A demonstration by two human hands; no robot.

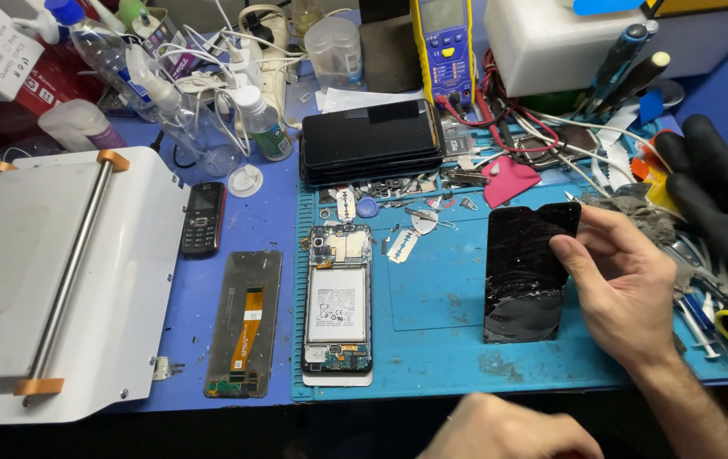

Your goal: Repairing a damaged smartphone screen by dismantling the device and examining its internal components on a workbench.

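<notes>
Head view shows the right hand (627,285) pinching the cracked black screen panel (527,272) by its edge, wise given the shards, while the left hand (508,429) rests loosely curled, its grip holding nothing.

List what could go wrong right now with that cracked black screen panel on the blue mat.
1. The right hand grips the cracked screen panel bare; white shards show along its fractures, so a cut seems possible.
2. Loose razor blades lie on the blue mat beside the panel, where a hand could catch them.
3. The opened phone lies close by with its battery exposed; glass bits or a blade might reach it.
</notes>
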